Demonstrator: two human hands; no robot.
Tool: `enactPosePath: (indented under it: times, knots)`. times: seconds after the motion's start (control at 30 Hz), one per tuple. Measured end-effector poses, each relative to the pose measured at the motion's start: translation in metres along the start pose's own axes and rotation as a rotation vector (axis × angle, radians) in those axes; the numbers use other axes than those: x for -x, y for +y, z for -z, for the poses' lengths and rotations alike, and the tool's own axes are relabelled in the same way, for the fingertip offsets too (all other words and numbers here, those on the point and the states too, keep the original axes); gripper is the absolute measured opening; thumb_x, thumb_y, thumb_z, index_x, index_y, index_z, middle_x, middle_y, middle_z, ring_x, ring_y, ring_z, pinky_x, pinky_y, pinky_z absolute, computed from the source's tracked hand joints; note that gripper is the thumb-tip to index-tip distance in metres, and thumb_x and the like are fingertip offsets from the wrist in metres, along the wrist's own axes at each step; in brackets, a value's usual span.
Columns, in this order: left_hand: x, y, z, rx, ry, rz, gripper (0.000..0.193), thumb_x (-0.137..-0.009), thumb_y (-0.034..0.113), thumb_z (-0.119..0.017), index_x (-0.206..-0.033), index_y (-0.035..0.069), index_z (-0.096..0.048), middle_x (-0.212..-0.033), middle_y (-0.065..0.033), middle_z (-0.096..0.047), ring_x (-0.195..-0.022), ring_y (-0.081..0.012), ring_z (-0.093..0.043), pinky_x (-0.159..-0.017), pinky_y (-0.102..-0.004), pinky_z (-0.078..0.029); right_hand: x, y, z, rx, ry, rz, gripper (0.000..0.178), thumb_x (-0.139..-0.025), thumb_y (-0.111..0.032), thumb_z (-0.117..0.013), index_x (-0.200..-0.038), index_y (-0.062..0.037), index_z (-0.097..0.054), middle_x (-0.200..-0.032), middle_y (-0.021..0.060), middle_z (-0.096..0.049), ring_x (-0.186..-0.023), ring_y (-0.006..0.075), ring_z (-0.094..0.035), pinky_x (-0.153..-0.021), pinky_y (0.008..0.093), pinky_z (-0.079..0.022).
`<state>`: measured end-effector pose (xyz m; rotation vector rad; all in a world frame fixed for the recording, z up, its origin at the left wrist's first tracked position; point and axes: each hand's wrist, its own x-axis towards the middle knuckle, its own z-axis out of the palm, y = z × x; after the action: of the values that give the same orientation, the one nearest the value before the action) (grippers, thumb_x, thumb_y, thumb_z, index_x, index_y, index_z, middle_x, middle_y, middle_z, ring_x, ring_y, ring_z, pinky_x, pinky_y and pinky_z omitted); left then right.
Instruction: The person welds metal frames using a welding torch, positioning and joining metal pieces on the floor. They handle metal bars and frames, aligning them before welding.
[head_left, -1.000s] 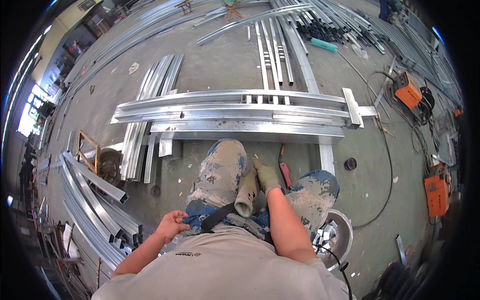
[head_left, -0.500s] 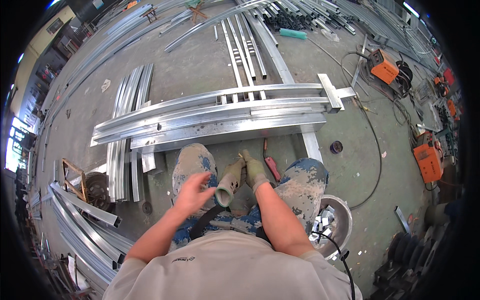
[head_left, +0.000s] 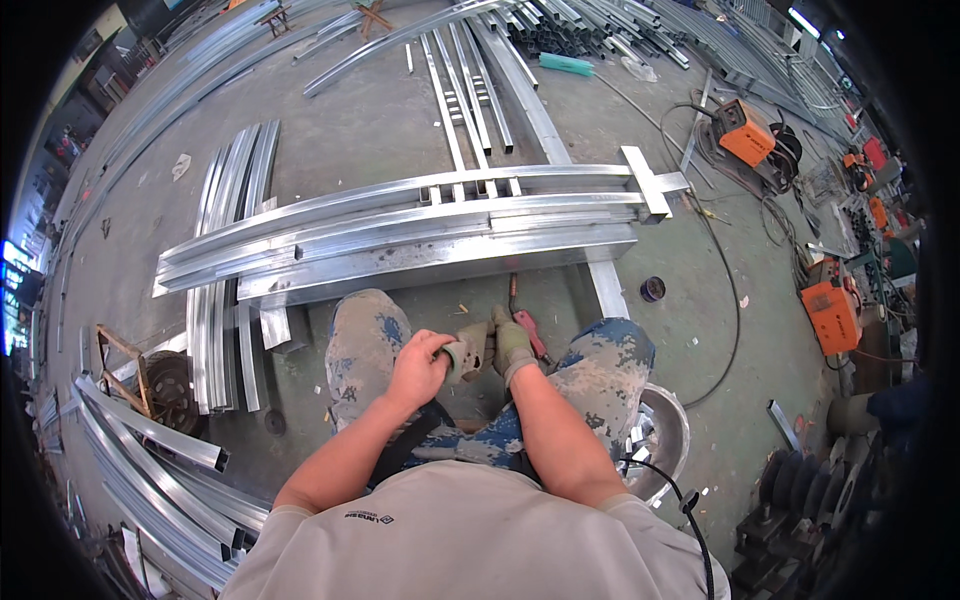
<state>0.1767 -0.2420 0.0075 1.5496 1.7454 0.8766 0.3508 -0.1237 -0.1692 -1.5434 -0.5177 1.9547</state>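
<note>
Now both hands [head_left: 470,350] on glove [head_left: 468,352].

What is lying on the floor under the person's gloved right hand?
Just beyond the right hand a red-handled tool lies on the green floor, pointing toward the stacked metal profiles. Its near end is covered by the hand and knee, so its full shape cannot be seen.
</note>
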Motion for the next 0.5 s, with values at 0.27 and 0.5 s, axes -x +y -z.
enactPosePath:
  times: [0.27, 0.5]
  knots:
    - [-0.012, -0.032, -0.020, 0.397, -0.039, 0.217, 0.025, -0.100, 0.006, -0.062, -0.120, -0.001, -0.076, -0.102, -0.0102, -0.079, -0.091, -0.0162, -0.072, -0.083, -0.0312, -0.055, 0.010, 0.010, -0.002, 0.906, 0.337, 0.323, 0.055, -0.103, -0.054, -0.061, -0.113, -0.0016, -0.076, -0.105, 0.0183, -0.080, -0.097, 0.0297, -0.077, -0.086, 0.0421, -0.058]
    - [-0.006, -0.046, -0.019, 0.476, 0.005, 0.375, 0.026, -0.100, 0.006, -0.064, -0.120, -0.003, -0.078, -0.099, -0.0059, -0.080, -0.088, -0.0112, -0.070, -0.082, -0.0280, -0.055, 0.099, -0.054, -0.039, 0.658, -0.318, 0.193, 0.063, -0.102, -0.062, -0.060, -0.121, -0.0042, -0.076, -0.108, 0.0114, -0.078, -0.098, 0.0237, -0.073, -0.089, 0.0384, -0.056]
